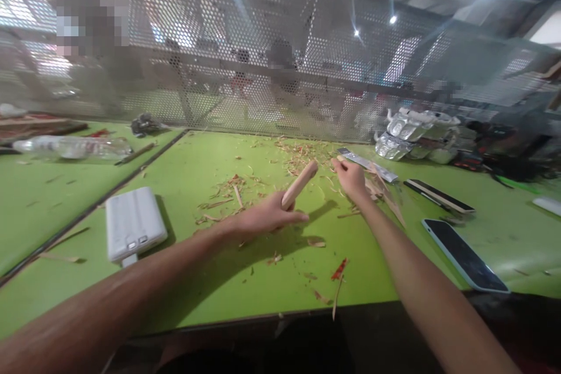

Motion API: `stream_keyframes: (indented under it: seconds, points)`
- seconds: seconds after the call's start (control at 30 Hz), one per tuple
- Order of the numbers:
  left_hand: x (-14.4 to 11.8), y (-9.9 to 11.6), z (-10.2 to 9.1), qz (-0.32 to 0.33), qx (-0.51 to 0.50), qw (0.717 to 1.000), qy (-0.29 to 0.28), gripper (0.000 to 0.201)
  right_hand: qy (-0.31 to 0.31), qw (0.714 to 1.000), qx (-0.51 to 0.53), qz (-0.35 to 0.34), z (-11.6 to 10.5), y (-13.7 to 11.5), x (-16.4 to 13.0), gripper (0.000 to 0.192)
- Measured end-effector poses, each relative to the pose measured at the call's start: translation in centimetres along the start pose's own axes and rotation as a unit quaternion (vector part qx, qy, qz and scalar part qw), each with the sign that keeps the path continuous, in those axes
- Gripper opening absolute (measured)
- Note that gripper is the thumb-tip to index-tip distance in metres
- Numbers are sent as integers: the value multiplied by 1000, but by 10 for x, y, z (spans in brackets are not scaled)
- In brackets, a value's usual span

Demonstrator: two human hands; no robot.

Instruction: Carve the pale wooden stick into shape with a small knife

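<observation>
Head view: wooden stick tilted up in left hand, fingers wrapped on its lower end, right hand pinching a small wood bit beyond, over shaving-littered green table, white power bank left, phone right, perforated metal screen behind.

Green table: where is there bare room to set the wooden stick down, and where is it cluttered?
Bare table shows between the white power bank and the left hand, which holds the wooden stick. Another bare patch lies between the right forearm and the phone. Wood shavings crowd the middle near the right hand.
</observation>
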State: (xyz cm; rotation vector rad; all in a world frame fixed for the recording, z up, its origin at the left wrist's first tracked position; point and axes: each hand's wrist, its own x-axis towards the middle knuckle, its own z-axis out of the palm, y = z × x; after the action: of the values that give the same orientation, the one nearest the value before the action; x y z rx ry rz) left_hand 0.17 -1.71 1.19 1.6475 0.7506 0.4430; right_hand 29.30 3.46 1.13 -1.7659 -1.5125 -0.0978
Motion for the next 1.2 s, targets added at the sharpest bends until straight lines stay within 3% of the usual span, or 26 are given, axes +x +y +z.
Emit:
stream_keyframes:
  seconds: [0.17, 0.37, 0.47, 0.6, 0.9, 1.2]
  points:
    - [6, -3, -7, 13, -86, 995, 48, 37, -76, 985, 156, 7, 5, -33, -10, 50]
    - [11, 4, -10, 39, -270, 959, 78, 19, -256, 882, 393, 44, 6, -77, -40, 51]
    - [11, 5, -14, 52, -296, 948, 108, 16, -290, 848, 441, 54, 3, -82, -46, 50]
    - [10, 4, -22, 45, -302, 943, 130, 15, -312, 825, 467, 67, 1, -86, -49, 41]
    - [9, 0, -33, 126, -256, 950, 124, 31, -343, 825, 439, 92, 7, -87, -52, 40]
    - [8, 3, -32, 177, -86, 968, 157, 33, -366, 847, 374, 95, 0, -89, -53, 36]
